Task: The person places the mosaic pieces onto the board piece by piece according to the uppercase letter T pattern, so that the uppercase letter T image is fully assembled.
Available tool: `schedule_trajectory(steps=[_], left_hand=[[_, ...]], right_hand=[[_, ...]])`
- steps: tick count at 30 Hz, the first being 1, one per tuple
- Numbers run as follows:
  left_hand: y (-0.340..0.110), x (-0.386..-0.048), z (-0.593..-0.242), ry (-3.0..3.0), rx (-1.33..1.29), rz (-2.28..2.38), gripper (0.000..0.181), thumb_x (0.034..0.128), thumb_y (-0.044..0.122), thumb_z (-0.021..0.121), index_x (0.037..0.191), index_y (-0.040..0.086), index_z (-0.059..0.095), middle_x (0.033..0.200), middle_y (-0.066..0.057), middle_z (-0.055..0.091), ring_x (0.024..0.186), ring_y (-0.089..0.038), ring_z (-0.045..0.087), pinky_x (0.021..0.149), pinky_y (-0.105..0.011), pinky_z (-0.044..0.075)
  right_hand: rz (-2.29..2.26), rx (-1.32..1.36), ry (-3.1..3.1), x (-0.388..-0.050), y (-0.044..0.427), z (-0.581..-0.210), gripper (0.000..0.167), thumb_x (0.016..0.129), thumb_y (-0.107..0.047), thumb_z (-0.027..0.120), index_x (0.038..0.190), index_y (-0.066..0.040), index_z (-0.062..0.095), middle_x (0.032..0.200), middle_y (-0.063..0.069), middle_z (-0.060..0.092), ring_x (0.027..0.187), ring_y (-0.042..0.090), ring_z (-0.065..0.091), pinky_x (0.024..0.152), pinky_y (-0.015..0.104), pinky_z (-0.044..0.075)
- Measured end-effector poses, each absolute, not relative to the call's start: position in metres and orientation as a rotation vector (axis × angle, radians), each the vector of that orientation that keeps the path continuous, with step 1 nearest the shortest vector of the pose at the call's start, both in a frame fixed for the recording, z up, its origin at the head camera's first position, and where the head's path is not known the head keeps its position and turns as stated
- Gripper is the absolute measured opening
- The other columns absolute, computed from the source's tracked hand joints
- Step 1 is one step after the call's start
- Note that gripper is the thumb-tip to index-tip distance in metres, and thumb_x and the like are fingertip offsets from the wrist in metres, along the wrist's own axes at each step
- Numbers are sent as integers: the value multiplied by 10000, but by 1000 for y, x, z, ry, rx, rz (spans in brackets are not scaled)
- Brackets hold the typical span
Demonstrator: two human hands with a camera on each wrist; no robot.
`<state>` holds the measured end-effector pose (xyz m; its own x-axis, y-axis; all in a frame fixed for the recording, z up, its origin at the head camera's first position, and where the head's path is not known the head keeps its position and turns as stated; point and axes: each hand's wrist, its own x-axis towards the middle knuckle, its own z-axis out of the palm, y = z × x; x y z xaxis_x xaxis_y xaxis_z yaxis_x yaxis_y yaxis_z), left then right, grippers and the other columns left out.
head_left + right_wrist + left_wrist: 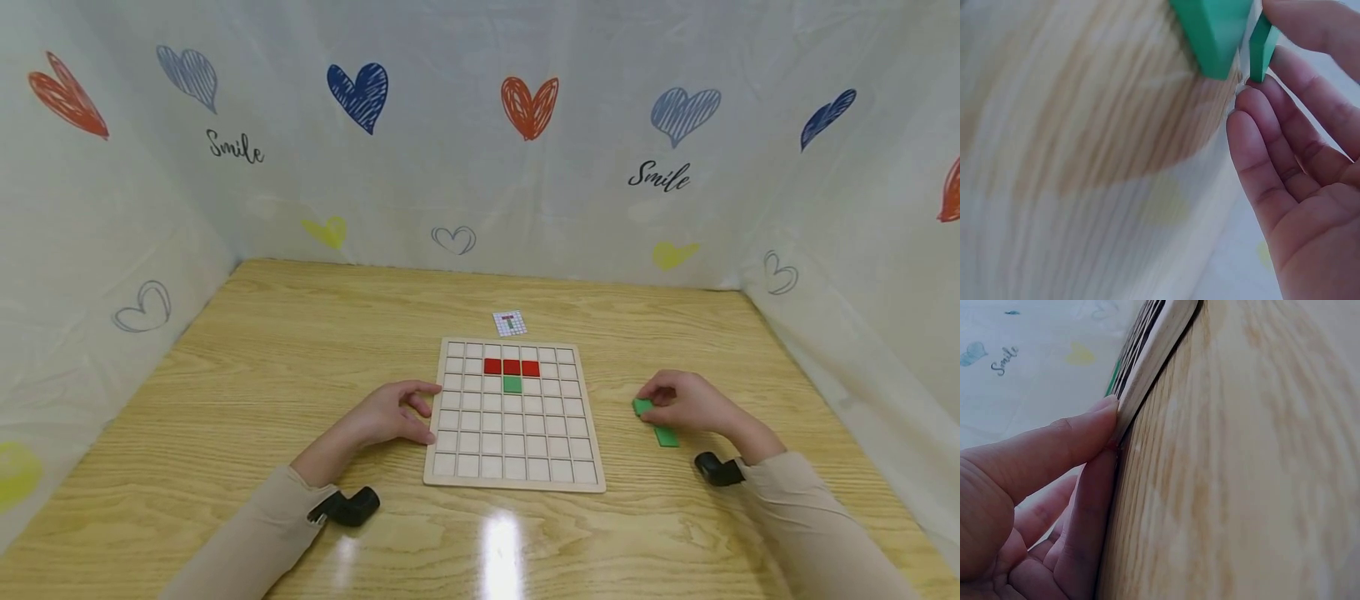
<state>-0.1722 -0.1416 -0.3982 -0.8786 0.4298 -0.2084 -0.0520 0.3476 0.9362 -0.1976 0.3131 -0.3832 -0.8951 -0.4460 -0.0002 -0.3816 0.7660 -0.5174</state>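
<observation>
A wooden grid board (517, 486) lies flat on the table, with three red squares (512, 367) in a row and one green square (512, 384) under the middle one. My left hand (393, 412) touches the board's left edge with thumb and index finger apart; the left wrist view shows fingers (1088, 434) at that edge (1150, 369). Right of the board, my right hand (693, 406) pinches a green piece (642, 406) between thumb and fingers, low over the table. Another green piece (666, 437) lies just below it, also seen as a green block (1213, 37) in the right wrist view.
A small printed card (510, 323) with a T-shaped pattern lies behind the board. The wooden table (315, 317) is enclosed at the back and sides by a white sheet (450, 183) with hearts and the word Smile. Black wrist devices (358, 507) sit at both sleeves.
</observation>
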Motion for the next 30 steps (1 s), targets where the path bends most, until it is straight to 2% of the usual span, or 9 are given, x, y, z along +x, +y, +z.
schedule_trajectory(steps=[30], left_hand=[[-143,-173,-401,2215,324,1540,704,700,-3,797,1326,-18,475,943,-124,532,724,-179,599,668,-288,493]], right_hand=[[-910,-799,2815,-205,270,-377,215,784,-154,760,938,-35,667,817,-20,592,727,104,522,648,266,458]])
